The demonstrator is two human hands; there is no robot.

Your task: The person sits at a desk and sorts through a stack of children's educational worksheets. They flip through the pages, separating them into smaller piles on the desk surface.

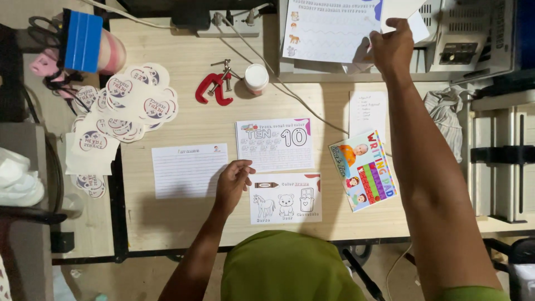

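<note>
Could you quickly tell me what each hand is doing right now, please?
Left hand: loosely curled, holding nothing, fingertips resting by the lined sheet.
Right hand: closed on the tracing worksheet at the printer.

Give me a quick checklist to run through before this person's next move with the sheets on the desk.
1. Right hand has a grip on the top worksheet: ok, fingers pinch its right edge.
2. Left hand steadies the desk sheets: ok, resting where the lined sheet meets the animal colouring sheet.
3. Number sheet lies flat: ok.
4. Colourful booklet fully on the desk: ok.
5. Red clamp and white cap off the papers: ok.
6. More sheets under the held one: cannot tell.
</note>
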